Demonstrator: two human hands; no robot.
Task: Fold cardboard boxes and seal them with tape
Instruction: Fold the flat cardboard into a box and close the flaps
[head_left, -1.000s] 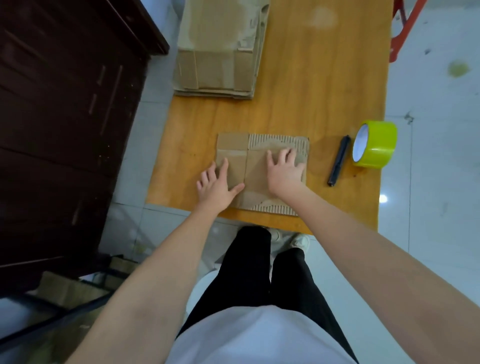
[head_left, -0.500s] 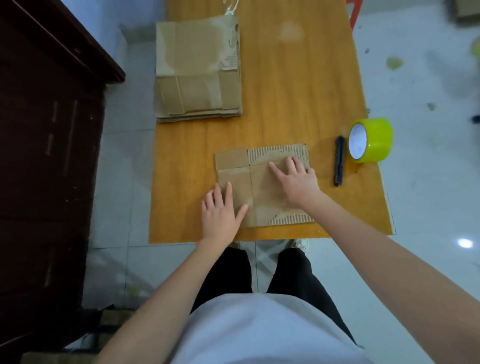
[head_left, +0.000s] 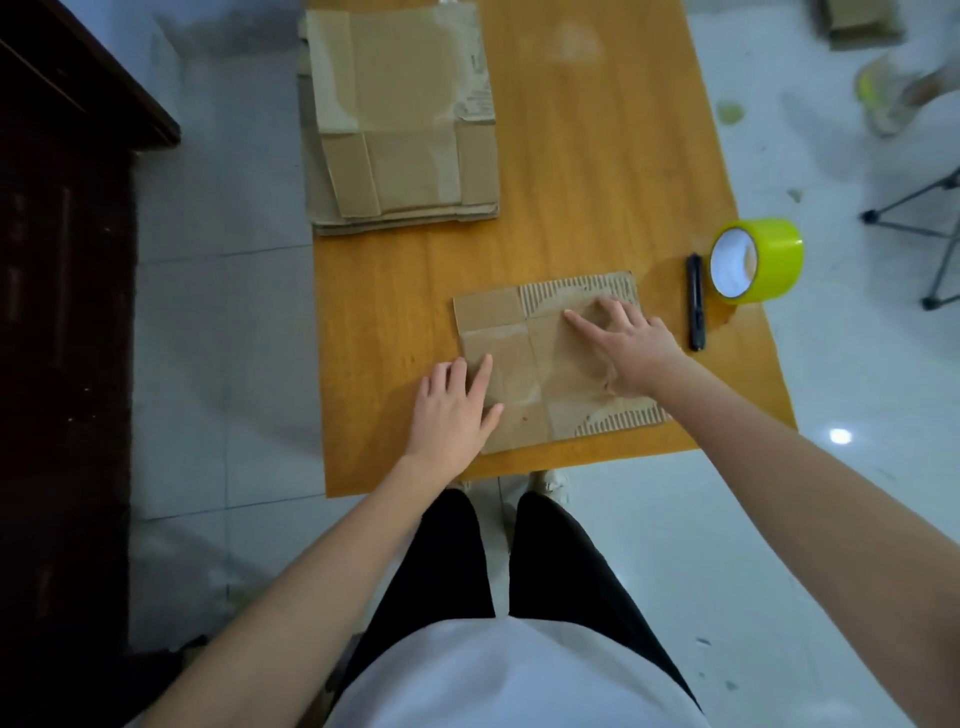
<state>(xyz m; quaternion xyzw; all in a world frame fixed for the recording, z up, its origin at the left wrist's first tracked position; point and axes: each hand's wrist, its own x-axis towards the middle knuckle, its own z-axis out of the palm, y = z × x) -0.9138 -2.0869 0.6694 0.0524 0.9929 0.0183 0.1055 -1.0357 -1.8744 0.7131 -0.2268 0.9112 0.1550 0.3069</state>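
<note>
Your left hand (head_left: 453, 410) and right hand (head_left: 631, 347) flat on one box (head_left: 545, 374) | one stack (head_left: 400, 119) | one tape (head_left: 756, 260) | one pen (head_left: 695, 301)

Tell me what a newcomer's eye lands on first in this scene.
First, the two hands, left hand and right hand, pressed flat on the flattened cardboard box near the front edge of the orange table. Next, the bright yellow-green tape roll at the table's right edge, with a black pen-like tool beside it. A stack of flat cardboard lies at the far left.
</note>
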